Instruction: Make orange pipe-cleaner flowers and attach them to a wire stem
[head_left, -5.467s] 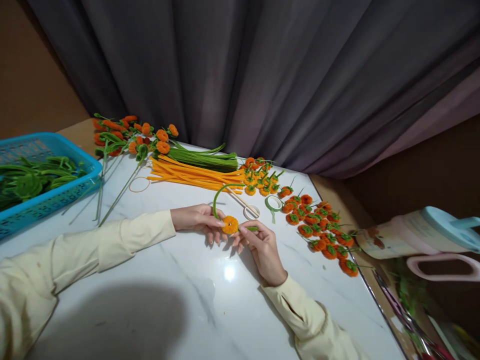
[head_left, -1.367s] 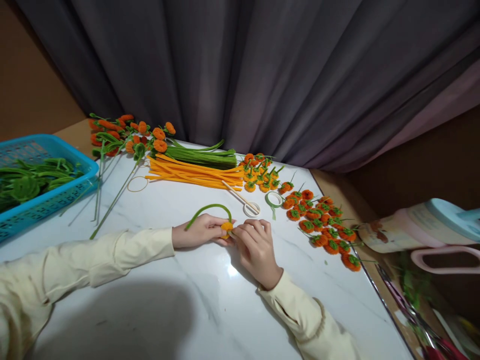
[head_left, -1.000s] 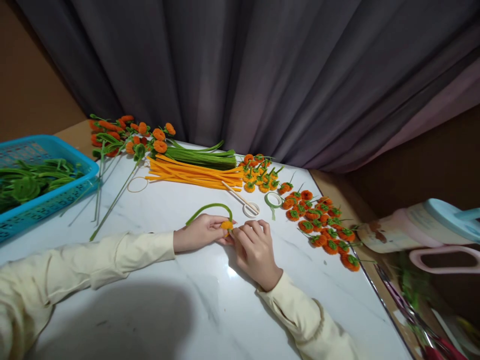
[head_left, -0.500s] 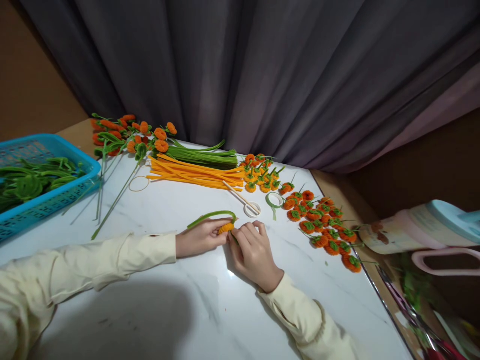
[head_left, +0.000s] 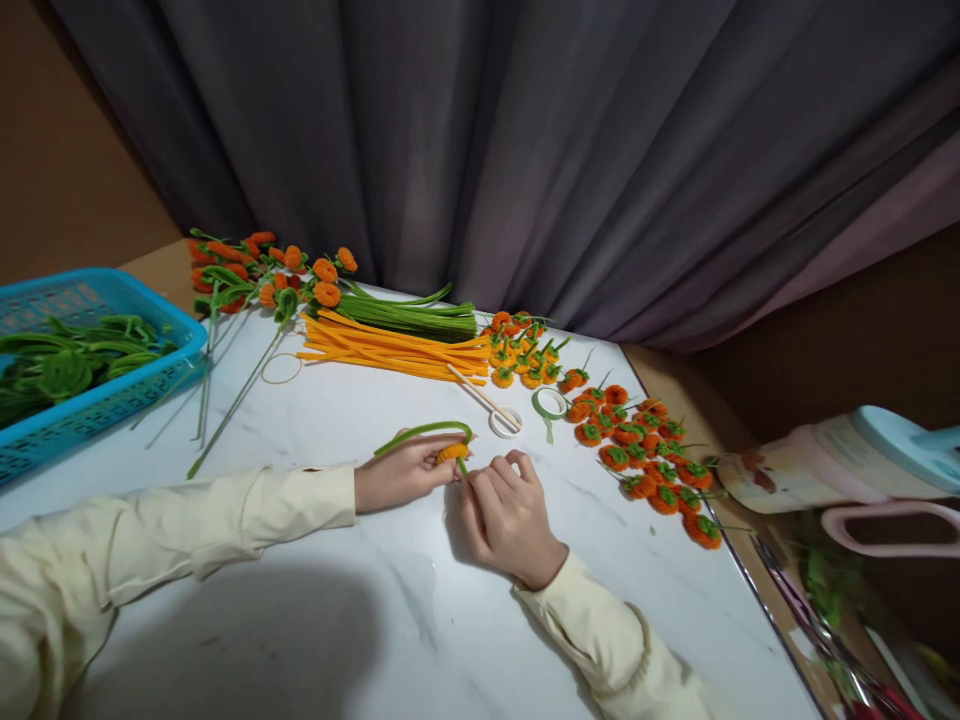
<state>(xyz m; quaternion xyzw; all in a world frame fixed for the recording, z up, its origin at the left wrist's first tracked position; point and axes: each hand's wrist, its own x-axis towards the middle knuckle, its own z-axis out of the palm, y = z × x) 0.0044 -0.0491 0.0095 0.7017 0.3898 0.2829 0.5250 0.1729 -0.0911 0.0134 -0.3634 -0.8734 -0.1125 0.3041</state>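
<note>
Near the view's centre, toward seven o'clock, we see a ribbed, fuzzy yellow-orange flower head [head_left: 452, 453] grasped in the left hand [head_left: 401, 474], its flattened disc's long axis running roughly nine to three o'clock. We note a plush green strip [head_left: 426, 429] arching above it, free end toward nine, and a short green stub [head_left: 462, 468] pointing toward five, pinched in the right hand's [head_left: 508, 518] fingertips.
</note>
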